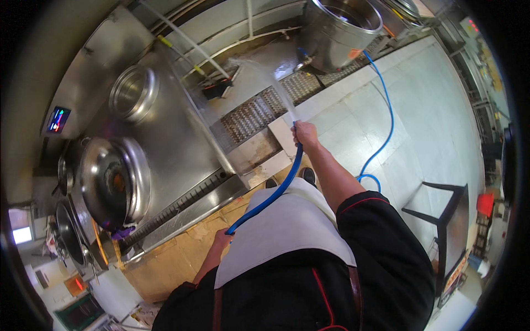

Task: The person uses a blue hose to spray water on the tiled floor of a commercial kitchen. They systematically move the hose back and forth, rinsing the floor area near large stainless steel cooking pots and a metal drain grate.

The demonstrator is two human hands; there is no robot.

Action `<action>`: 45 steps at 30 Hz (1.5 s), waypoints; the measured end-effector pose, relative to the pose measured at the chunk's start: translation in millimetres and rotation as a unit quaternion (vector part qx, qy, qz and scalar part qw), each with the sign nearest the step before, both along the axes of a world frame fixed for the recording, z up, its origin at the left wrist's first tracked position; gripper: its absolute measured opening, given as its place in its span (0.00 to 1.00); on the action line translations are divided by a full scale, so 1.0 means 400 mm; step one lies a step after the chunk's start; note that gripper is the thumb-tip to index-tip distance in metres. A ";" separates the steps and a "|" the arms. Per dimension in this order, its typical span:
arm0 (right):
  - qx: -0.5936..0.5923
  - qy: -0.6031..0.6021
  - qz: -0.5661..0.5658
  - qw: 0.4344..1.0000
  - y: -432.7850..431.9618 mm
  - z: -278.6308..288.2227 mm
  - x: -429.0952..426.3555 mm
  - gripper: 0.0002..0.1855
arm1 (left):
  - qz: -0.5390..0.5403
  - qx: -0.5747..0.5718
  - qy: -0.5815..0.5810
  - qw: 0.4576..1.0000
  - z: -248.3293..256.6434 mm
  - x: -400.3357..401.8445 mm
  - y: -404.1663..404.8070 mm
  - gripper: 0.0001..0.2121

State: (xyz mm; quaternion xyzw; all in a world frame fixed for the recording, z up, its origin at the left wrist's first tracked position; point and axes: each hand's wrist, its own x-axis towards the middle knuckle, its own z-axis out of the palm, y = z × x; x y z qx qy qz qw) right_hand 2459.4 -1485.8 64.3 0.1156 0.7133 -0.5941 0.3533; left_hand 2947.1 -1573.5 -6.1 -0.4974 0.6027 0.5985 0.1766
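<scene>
A blue hose (276, 191) runs across the front of my light apron, held at two places. My right hand (306, 135) grips it close to its outlet, arm stretched forward. Further back along the hose, my left hand (224, 239) is closed around it beside my hip. Water (283, 94) streams from the outlet in an arc and lands on the wet floor (252, 68) beyond a perforated metal drain grate (248, 118). A broom (217, 88) with a dark head stands near where the water falls.
At left is a steel cooking range (178, 124) with a large wok (109, 184) and a round metal pot (133, 93). A tall steel stockpot (331, 41) stands beyond the grate. More blue hose (390, 107) trails over the pale tiled floor, near a black-framed stand (449, 215).
</scene>
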 end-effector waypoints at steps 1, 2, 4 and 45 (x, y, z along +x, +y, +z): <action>0.014 -0.014 0.000 1.000 0.004 -0.014 -0.007 0.14 | -0.022 -0.009 -0.002 1.000 -0.001 -0.015 -0.005 0.05; 0.024 0.000 0.010 1.000 0.006 -0.029 -0.008 0.14 | -0.034 0.004 0.009 0.999 -0.009 -0.020 -0.009 0.05; 0.019 -0.001 0.031 0.999 -0.002 -0.015 0.003 0.14 | -0.053 0.018 0.027 0.998 -0.001 -0.038 -0.019 0.06; 0.202 -0.202 -0.182 0.941 1.382 -0.208 0.145 0.19 | -0.199 -0.249 0.101 0.942 0.160 -0.881 0.190 0.19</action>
